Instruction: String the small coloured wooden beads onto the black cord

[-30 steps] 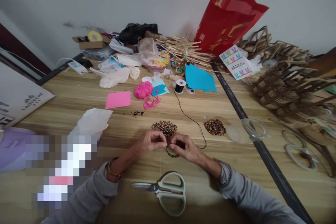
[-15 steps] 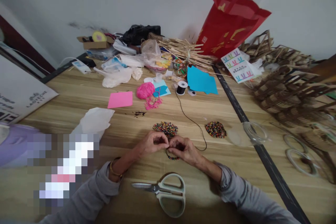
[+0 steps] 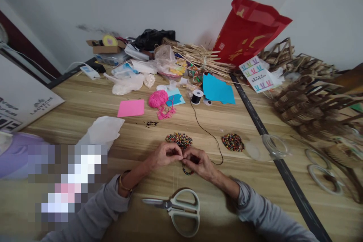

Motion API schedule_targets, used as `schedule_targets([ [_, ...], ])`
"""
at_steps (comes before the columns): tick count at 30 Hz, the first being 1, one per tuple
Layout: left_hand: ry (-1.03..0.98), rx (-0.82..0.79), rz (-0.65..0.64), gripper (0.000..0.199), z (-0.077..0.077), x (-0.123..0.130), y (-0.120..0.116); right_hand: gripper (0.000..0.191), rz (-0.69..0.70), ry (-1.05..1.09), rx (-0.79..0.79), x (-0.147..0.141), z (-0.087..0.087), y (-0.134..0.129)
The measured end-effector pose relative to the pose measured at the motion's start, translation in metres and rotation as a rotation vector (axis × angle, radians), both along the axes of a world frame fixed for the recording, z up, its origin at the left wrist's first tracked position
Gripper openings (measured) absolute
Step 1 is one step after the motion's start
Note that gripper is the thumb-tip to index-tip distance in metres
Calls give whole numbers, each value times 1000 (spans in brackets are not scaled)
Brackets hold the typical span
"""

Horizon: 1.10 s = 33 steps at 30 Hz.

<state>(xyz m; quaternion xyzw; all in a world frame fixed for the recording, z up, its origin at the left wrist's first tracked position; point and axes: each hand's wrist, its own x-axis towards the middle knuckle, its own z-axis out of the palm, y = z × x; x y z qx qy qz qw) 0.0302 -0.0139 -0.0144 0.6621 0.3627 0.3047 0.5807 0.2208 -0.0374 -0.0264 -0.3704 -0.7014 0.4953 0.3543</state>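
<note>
My left hand [image 3: 166, 155] is closed in a pinch, its fingertips meeting those of my right hand [image 3: 200, 162]; what lies in the left pinch is too small to make out. Pinched in my right hand is a thin black cord [image 3: 222, 155], which runs back to a black spool [image 3: 196, 97]. A short strand of small colourful beads [image 3: 187, 172] hangs on the cord under the right fingers. Just beyond my hands lies a pile of loose multicoloured beads [image 3: 179, 139]. Scissors with cream handles [image 3: 197, 211] rest nearer to me, blades pointing left.
A second cluster of beads [image 3: 232, 142] lies to the right, near clear tubing coils [image 3: 275, 145]. Behind are pink yarn [image 3: 158, 99], a pink card [image 3: 131, 108], blue sheets [image 3: 218, 89] and a red bag [image 3: 249, 34]. Woven baskets [image 3: 300, 102] crowd the right side.
Both hands keep the same pinch with hardly any movement. The hanging bead strand has shifted slightly and droops a little lower. The whole view has tilted slightly.
</note>
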Motion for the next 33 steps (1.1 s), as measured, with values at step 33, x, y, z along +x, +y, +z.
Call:
schedule_targets([
  [33, 165, 154, 63, 10, 0, 1, -3, 23, -62, -95, 76, 0, 0, 0],
])
